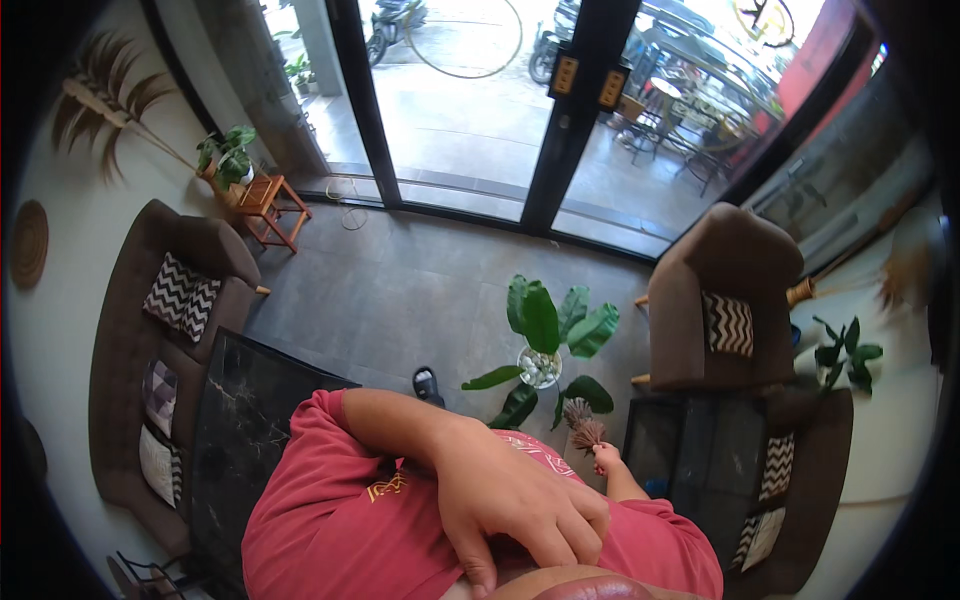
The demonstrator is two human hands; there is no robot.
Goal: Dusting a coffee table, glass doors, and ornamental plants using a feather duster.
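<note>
My left hand (pixel 525 495) rests bent at the neckline of my red T-shirt (pixel 337 517). Its thumb is spread from the curled fingers, and whether they pinch the cloth is hard to tell. Low on the right, my right hand (pixel 606 457) grips a duster (pixel 585 427) with brownish-grey tufts. The duster's head points away from me, just below the leaves of a potted plant (pixel 540 319). That plant stands in a white pot (pixel 540 367) filled with pale stones. Most of the duster's handle is hidden in my fist.
A black marble-look table (pixel 240 397) and brown sofa (pixel 120 360) stand left. To the right are a brown armchair (pixel 675 315) and a dark glass-topped table (pixel 720 442). Glass doors (pixel 465 135) are ahead. A wooden stool (pixel 274 206) holds a plant; a black slipper (pixel 426 384) shows.
</note>
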